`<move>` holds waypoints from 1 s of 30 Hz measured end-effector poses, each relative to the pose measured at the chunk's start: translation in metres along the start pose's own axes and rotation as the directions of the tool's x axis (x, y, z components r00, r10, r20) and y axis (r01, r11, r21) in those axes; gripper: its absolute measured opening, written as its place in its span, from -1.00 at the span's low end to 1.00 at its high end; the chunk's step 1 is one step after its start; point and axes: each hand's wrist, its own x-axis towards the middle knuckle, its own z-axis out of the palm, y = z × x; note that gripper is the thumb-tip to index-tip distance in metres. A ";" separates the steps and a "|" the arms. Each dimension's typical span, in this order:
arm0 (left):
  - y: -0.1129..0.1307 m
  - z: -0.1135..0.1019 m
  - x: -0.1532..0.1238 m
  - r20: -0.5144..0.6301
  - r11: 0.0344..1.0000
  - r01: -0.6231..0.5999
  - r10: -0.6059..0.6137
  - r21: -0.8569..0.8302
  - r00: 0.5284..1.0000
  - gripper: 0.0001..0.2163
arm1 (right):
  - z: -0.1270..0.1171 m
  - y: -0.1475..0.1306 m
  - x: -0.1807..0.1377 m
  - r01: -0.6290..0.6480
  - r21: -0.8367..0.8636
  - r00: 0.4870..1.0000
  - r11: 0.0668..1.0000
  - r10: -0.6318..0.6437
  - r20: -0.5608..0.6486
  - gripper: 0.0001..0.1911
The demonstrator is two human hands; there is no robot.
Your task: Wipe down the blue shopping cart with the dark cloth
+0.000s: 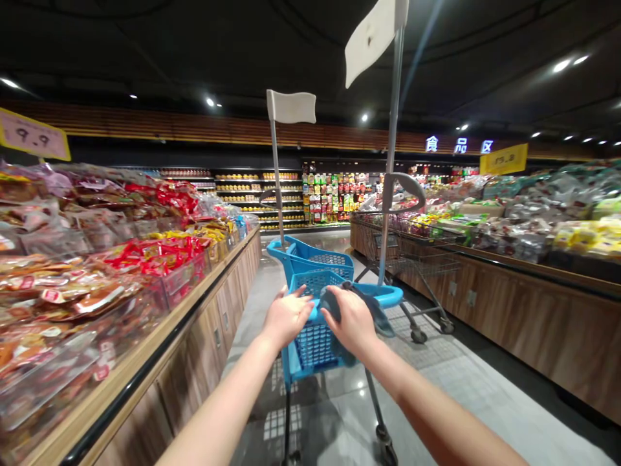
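A small blue shopping cart (317, 346) with a lattice basket stands straight in front of me in the aisle. My left hand (290, 316) grips the left part of its blue handle, fingers bent over the bar. Farther right on the same handle is my right hand (352, 318), closed on the bar. A dark grey-blue soft item (378, 314) hangs over the handle beside and under that hand; its kind is unclear. Two grey poles rise from the cart, bearing a left white flag (294, 108) and a right white flag (371, 40).
A wood-sided display (228, 323) heaped with packaged food runs along the left. At the right, a metal shopping cart (422, 246) stands beside another wooden display (528, 304) of bagged goods. Stocked wall shelves (259, 197) close off the aisle's far end.
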 end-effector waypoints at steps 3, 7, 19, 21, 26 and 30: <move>-0.007 -0.002 -0.003 0.031 0.999 0.002 0.000 -0.038 1.000 -0.57 | -0.008 0.009 0.014 -0.055 -0.054 0.991 0.997 0.062 0.120 -0.62; -0.019 -0.001 -0.008 0.083 0.991 0.055 -0.045 -0.120 0.996 -0.56 | -0.040 0.069 0.020 -0.311 -0.190 0.899 0.931 0.353 0.261 -0.63; 0.006 0.001 -0.014 0.035 0.979 0.054 -0.048 -0.197 0.998 -0.46 | -0.030 0.075 -0.010 -0.186 -0.112 0.982 0.976 0.189 0.018 -0.62; 0.008 0.002 -0.017 0.024 0.977 0.044 -0.040 -0.210 0.999 -0.45 | -0.027 0.050 -0.011 -0.132 -0.079 0.991 0.988 0.133 0.003 -0.61; 0.033 0.003 -0.026 0.013 0.951 -0.021 0.026 -0.309 1.000 -0.32 | -0.026 0.001 -0.012 0.043 0.008 0.997 0.999 -0.044 0.063 -0.66; 0.061 0.001 -0.037 0.046 0.897 -0.079 0.110 -0.434 0.993 -0.25 | -0.041 0.013 -0.023 0.072 0.066 0.991 0.995 -0.079 0.109 -0.68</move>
